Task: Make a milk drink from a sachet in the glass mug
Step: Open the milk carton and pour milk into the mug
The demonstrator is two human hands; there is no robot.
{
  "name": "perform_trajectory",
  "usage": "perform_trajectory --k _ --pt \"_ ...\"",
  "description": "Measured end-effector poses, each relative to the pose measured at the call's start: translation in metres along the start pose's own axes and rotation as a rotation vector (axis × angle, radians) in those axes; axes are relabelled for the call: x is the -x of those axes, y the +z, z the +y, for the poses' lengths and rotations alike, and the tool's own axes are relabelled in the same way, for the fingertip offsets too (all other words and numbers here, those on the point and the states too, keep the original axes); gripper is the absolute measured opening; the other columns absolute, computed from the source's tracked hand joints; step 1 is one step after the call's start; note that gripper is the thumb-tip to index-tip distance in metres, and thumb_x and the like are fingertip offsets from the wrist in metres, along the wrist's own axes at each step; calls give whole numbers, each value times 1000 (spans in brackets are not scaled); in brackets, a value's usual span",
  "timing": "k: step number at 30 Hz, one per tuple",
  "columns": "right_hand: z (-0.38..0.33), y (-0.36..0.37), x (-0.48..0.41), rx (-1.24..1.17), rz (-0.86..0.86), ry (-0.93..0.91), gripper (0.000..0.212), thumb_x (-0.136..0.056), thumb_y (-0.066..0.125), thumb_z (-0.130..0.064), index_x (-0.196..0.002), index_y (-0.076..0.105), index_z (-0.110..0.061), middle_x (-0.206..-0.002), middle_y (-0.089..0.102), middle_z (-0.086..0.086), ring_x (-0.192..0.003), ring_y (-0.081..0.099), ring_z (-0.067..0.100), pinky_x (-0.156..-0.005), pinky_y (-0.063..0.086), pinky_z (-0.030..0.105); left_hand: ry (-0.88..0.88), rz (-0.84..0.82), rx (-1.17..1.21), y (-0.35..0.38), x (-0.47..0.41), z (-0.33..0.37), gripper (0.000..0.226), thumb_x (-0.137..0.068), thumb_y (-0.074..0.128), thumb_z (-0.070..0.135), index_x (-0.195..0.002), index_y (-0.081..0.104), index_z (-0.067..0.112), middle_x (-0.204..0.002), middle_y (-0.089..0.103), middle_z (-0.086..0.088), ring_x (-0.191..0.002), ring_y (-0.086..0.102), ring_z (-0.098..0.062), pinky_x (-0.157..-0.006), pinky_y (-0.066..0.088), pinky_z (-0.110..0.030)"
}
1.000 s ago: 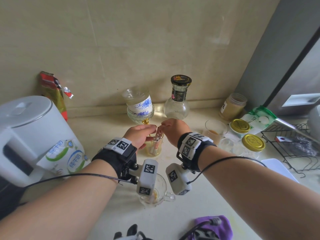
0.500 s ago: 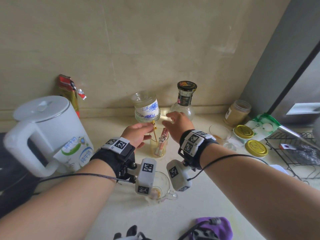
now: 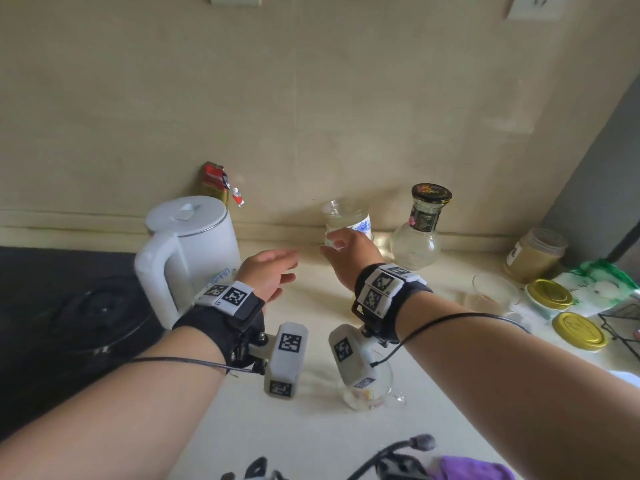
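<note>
- Step, my read: something pale sits in the bottom of the glass mug (image 3: 369, 393), probably sachet powder, so I judge hot water is next.
- Glass mug stands on the desk (image 3: 311, 427) below my right wrist, partly hidden by the wrist tracker; well behind both hands, toward me.
- Left hand (image 3: 268, 273): fingers loosely spread, holding nothing, palm tilted inward, hovering above the desk just right of the white kettle (image 3: 188, 251).
- Right hand (image 3: 349, 256): fingers spread wide and empty, stretched forward, fingertips at the blue-patterned jar (image 3: 346, 225); I cannot tell if they touch it.
- No sachet visible in either hand.
- Next move calls for the left hand to swing left, wrap the kettle handle, lift and pour back into the mug without hitting the tracker.
</note>
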State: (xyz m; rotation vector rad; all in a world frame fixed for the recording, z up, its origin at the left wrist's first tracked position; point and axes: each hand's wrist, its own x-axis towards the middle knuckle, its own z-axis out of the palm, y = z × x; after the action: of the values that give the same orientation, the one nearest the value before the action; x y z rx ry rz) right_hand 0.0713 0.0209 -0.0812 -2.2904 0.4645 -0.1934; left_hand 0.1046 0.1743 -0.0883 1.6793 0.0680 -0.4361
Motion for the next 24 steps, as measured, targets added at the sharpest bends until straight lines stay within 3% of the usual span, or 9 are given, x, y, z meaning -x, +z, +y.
perform_trajectory --k 7,11,18,24 --pt "13 -2 9 47 -17 -7 34 -87 59 -35 -117 60 -19 -117 64 1 -101 60 17 -77 38 22 -23 -5 8 5 4 -7 8 -87 65 24 -91 71 26 -87 71 6 -75 64 -9 -61 38 -23" --pt "24 -4 14 50 -49 44 31 -87 58 -35 -115 60 -22 -115 64 -1 -97 58 15 -76 37 22 -33 0 34 9 9 -13 11 -87 65 21 -80 70 28 -86 72 5 -76 64 -12 -61 40 -25" --pt "39 -14 22 57 -99 132 31 -89 55 -35 -117 59 -22 -118 63 -2 -104 59 17 -89 46 30 -41 -75 45 24 26 -19 10 -88 65 20 -83 70 26 -87 73 5 -74 66 -11 -64 43 -26" --pt "49 -29 30 91 -105 174 35 -88 54 -38 -118 59 -21 -117 63 -1 -102 58 17 -88 47 31 -17 -163 1 39 46 -16 9 -89 64 20 -84 68 27 -91 72 2 -78 66 -15 -63 44 -27"
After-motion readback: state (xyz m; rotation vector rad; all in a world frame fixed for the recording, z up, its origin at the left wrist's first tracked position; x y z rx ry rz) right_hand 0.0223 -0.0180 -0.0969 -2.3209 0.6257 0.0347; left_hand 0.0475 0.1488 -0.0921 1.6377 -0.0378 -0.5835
